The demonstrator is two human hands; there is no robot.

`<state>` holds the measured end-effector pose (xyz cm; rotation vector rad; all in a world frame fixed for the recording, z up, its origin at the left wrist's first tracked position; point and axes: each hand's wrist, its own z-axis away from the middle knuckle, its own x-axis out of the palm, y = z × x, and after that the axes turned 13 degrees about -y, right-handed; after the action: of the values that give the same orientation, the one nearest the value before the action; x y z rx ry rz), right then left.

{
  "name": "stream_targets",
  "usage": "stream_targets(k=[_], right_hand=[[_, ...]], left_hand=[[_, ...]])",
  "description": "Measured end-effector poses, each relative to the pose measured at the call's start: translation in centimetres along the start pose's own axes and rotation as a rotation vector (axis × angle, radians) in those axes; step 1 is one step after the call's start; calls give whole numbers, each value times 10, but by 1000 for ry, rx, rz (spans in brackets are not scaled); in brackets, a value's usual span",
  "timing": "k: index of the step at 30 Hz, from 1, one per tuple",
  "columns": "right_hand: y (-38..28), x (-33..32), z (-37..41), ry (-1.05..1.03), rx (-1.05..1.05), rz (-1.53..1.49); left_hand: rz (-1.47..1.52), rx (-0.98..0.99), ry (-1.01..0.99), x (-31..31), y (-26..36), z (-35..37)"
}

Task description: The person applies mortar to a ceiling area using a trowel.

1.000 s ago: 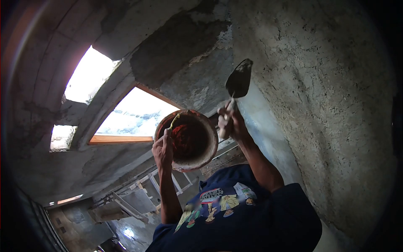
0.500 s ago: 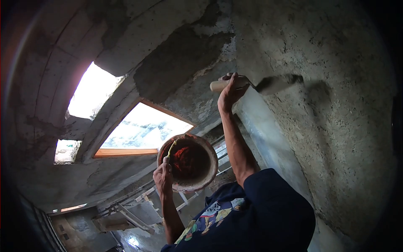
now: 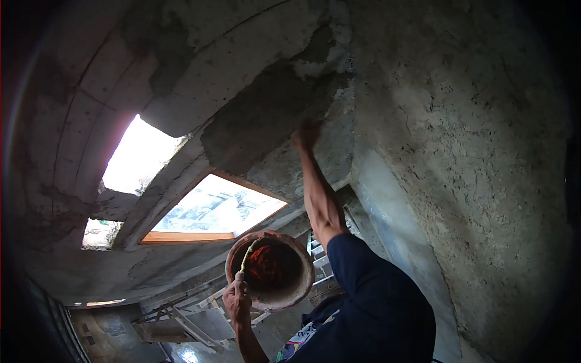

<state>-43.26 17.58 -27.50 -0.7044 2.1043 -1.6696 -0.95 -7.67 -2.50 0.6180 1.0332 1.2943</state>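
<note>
My left hand (image 3: 237, 300) is closed around the yellowish handle (image 3: 245, 260) of a round, mortar-crusted bucket (image 3: 298, 290). The bucket hangs tilted, with its mouth facing me and a dark reddish inside showing. My right hand (image 3: 308, 134) is raised in front of the darker, damp-looking patch (image 3: 248, 118) of the wall. It looks closed but is smeared by motion. The trowel seen in it half a second ago is lost in the blur against the dark surface.
A rough plastered wall (image 3: 460, 157) rises on the right and meets the patched wall at a corner. To the left are a wood-framed window (image 3: 224, 202) and bright openings (image 3: 139, 154). Timber framing (image 3: 190, 327) stands lower down, beyond the bucket.
My right hand has swung left, from the rough right wall to the dark patch. The bucket stays in my left hand and sits slightly lower in view, as the camera has shifted.
</note>
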Motion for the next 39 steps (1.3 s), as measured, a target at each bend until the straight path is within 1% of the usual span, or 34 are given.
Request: stream_targets(k=[1,2,4,5,7,9,10,11,12,14,15,16,17,18,20,21,22,23,25,26,28,29,31,32,33,35,37,39], right_hand=[[-18,7,7,-211,164,117],[-26,2,9,-210,159,111],[-40,-4,17,-304,261,-218],[-43,-14,21,-309,266,-216],[-36,-35,25,-177,-23,-68],[2,-49,25,-194,6,-105],[21,-60,26,-244,78,-83],[31,-72,27,-294,150,-64],[19,-94,26,-293,150,-63],[-23,-155,35,-703,449,-236],[-16,-180,42,-829,430,-218],[-12,-203,50,-955,410,-200],[-28,-229,57,-1040,465,-188],[-57,-259,62,-1126,523,-172],[-89,-314,72,-1322,598,-222],[-97,-341,73,-1403,455,73],[-141,-362,71,-1486,664,95],[-130,-385,84,-1464,584,153],[-173,-411,87,-1558,639,421],[-195,-419,88,-1585,657,437],[-227,-417,89,-1833,503,671],[-229,-413,94,-1852,500,678],[-230,-408,111,-1861,245,843],[-229,-403,119,-1863,-28,916],[-233,-397,128,-1878,-36,924],[-241,-381,145,-1630,-588,1015],[-200,-352,163,-1741,-808,1153],[-216,-307,192,-1767,-694,1686]], left_hand=[[25,-8,4,3,1,0],[-17,-22,24,4,0,-1],[-17,-30,52,5,2,-5],[-16,-63,62,6,-1,-3],[-59,-57,63,4,-10,-10],[-92,-34,57,7,-13,-10],[-92,-42,55,8,-15,-10],[-93,-36,31,9,-17,-10],[-93,-24,7,9,-17,-13],[-87,9,-34,15,-16,-17],[-81,36,-75,18,-17,-16],[-143,28,-65,21,-16,-17],[-139,23,-67,24,-16,-20],[-201,42,-74,27,-19,-21],[-301,62,-103,31,-18,-22],[-291,47,-101,35,-12,-20],[-316,66,-99,40,-2,-17],[-339,80,-96,45,5,-15],[-361,113,-100,50,4,-18],[-353,137,-105,53,7,-18],[-325,157,-117,58,14,-15],[-306,157,-128,60,17,-13],[-284,245,-139,61,13,-14],[-320,269,-128,63,18,-9],[-307,261,-118,65,23,-4],[-365,308,-122,68,32,3],[-378,295,-109,68,34,6],[-429,353,-116,71,34,8]])
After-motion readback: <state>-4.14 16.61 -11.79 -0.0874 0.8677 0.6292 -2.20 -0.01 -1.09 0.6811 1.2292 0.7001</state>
